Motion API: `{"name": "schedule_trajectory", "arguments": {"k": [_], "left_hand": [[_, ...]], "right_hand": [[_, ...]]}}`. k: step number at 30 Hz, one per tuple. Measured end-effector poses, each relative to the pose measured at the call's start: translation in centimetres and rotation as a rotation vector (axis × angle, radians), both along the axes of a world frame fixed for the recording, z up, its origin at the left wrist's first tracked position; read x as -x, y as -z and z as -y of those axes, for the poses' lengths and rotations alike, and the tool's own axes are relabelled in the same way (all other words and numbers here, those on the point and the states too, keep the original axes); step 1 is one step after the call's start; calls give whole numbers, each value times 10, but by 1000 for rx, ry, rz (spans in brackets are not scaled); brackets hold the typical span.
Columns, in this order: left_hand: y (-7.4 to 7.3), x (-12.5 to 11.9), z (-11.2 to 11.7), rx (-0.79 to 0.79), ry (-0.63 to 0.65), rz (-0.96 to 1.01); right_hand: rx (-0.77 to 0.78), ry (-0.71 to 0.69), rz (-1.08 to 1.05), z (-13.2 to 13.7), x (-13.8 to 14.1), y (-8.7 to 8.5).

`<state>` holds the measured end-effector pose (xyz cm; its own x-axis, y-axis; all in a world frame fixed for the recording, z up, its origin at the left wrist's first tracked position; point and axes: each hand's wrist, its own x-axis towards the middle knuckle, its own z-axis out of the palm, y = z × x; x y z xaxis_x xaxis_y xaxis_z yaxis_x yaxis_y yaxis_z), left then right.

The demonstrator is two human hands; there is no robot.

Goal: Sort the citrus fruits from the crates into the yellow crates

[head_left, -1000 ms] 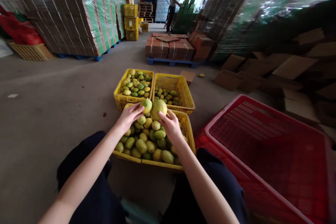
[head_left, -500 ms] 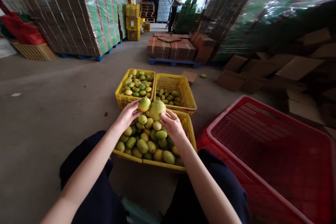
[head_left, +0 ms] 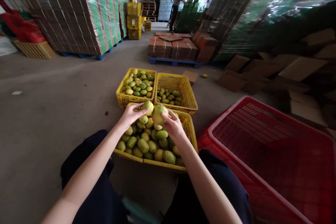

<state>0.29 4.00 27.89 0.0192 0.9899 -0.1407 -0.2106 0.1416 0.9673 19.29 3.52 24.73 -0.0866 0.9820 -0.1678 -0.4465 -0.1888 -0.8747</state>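
My left hand (head_left: 132, 114) is closed on a yellow-green lemon (head_left: 148, 107), thumb across its near side. A larger, rounder lemon (head_left: 159, 114) is in my right hand (head_left: 173, 125), the thumb pressed on its right side. The two lemons are held side by side above the near yellow crate (head_left: 193, 136), which is filled with yellow and green lemons (head_left: 143, 145). Behind it stand two more yellow crates: the left crate (head_left: 122, 96) is heaped with lemons, and the right crate (head_left: 193, 99) holds a lower layer.
A large red crate (head_left: 231, 168) stands to my right. Flattened cardboard (head_left: 301, 68) is piled beyond it, and a stray lemon (head_left: 204, 76) lies on the floor. Farther off are a blue pallet (head_left: 175, 62) of brown cartons, wrapped stacks, and a person (head_left: 180, 0) beside green boxes.
Both hands have come slightly lower and nearer with their lemons. My left thumb now lies across the front of its lemon, which has turned a little. The view has shifted slightly.
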Motion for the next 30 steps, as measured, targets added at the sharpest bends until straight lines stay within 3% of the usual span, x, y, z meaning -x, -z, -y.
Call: {"name": "schedule_trajectory", "arguments": {"k": [5,10,14,17,21,30], "left_hand": [[-4,-1,1,34,19,24],[2,1,1,29,169,6],[7,1,-1,33,218,-12],[9,0,-1,-20,223,-22],[9,0,1,-216,266,-48],[-1,-1,9,-387,353,-19]], "right_hand": [[30,-34,-4,0,1,-4],[137,-46,-109,1,7,-4],[131,-42,-130,3,8,-5],[56,-10,-106,3,6,-6],[-74,53,-50,5,4,-9],[-468,106,316,19,-8,-26]]}}
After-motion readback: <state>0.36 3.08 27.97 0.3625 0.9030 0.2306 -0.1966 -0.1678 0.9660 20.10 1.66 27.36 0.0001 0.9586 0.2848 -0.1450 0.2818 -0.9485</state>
